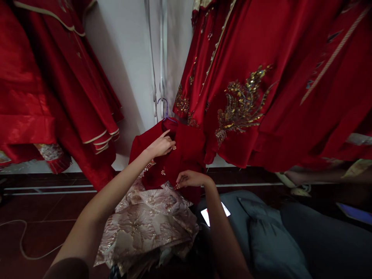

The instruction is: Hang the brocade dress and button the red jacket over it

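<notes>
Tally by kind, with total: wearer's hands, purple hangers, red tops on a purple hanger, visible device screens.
Hands: 2 (left hand, right hand)
Purple hanger: 1
Red top on it: 1
Screens: 2 (white screen partly behind the right arm, bluish screen at the right edge)
Total: 6

- Wall point(124, 38), white, part-shadowed: rose at eleven o'clock.
- Floor point(43, 232), dark reddish, tiled: spread at eight o'clock.
- Rails point(66, 187), pale, low: ran between eight and nine o'clock.
- Lighting: was dim overall.
</notes>
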{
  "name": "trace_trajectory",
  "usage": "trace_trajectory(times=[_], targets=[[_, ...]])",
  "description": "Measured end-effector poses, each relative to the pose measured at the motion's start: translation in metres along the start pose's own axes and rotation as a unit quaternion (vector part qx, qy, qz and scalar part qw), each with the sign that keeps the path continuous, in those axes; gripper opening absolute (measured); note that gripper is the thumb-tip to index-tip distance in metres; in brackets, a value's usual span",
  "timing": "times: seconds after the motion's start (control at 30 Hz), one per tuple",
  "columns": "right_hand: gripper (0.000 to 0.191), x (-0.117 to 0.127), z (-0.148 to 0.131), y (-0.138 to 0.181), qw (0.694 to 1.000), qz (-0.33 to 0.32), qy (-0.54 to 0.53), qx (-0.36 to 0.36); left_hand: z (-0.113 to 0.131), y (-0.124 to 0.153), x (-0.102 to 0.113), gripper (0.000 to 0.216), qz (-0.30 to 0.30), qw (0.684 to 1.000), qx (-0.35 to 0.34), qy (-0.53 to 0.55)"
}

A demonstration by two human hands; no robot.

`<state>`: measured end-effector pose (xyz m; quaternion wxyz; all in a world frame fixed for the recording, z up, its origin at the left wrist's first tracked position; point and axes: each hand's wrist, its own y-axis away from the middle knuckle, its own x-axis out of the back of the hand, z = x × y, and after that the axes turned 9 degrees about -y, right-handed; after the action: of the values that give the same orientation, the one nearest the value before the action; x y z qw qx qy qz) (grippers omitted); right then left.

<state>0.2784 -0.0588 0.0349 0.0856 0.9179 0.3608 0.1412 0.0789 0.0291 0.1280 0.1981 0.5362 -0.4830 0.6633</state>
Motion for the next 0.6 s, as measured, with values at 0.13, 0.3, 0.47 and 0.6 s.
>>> trace_trajectory(times=[0.13, 0.3, 0.47, 0.6], targets=[[0.027, -0.001, -0.0018, 0.0001, 1.0, 0.001, -0.01, 0.008, -0.0023, 0.0015, -0.0036, 0.006, 0.017, 0.997, 0.04, 0.065], [0.027, -0.0009, -0.0037, 0.0014, 1.0, 0.008, -0.007, 0.012, -0.0055, 0.0044, -0.0066, 0.007, 0.027, 0.993, 0.076, 0.089], [0.029, -0.0007, -0.0043, 0.0014, 1.0, -0.001, -0.011, 0.007, -0.0089, 0.0045, -0.0075, 0.004, 0.052, 0.996, 0.058, 0.049], [0.029, 0.0003, -0.0043, 0.0019, 1.0, -0.001, -0.016, 0.015, -0.0066, 0.0033, -0.0091, 0.006, 0.05, 0.997, 0.034, -0.04]])
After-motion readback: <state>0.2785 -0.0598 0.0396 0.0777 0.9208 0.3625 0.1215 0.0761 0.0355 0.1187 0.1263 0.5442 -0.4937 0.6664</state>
